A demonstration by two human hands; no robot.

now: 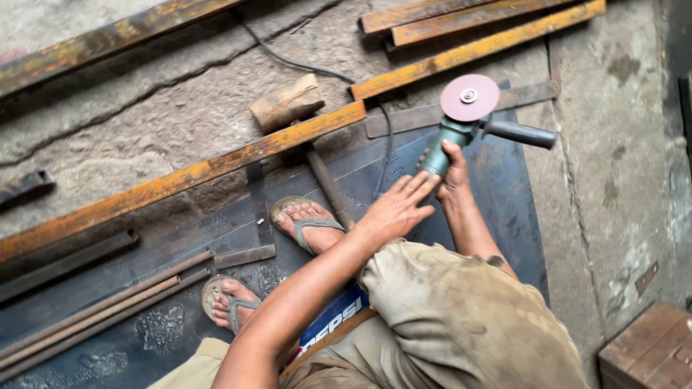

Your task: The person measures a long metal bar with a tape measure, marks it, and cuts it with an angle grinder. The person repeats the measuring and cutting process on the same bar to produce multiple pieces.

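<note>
My right hand point(453, 171) grips the green body of an angle grinder point(461, 126). Its pinkish-red disc point(469, 97) faces up and its black side handle point(520, 133) sticks out to the right. My left hand point(396, 209) is just beside it, fingers spread and flat, touching the rear of the grinder near its black cable point(386, 137). The left hand holds nothing. A long rusty orange steel bar point(216, 166) lies across the floor in front of my sandalled feet point(308, 223).
A dark metal sheet point(497, 194) lies under me. More rusty bars point(468, 50) lie at the top, a wooden block point(287, 104) sits by the long bar, thin rods point(101, 310) lie at left, and a wooden box point(649, 349) stands at lower right.
</note>
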